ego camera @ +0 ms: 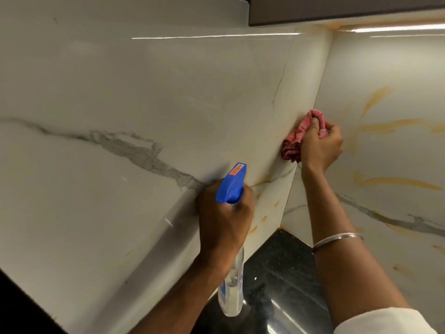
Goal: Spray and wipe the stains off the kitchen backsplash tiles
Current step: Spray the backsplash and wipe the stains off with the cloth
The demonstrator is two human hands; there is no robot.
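My left hand grips a clear spray bottle by its neck; its blue trigger head points up toward the left backsplash tile. My right hand presses a bunched red cloth against that tile, right beside the inner corner of the two walls. Small orange stains dot the left tile near the corner, below the cloth. Longer orange streaks cross the right backsplash tile.
A glossy black countertop fills the corner below the hands. A dark cabinet underside hangs at the top right, with a light strip reflected beneath it. A silver bangle sits on my right forearm.
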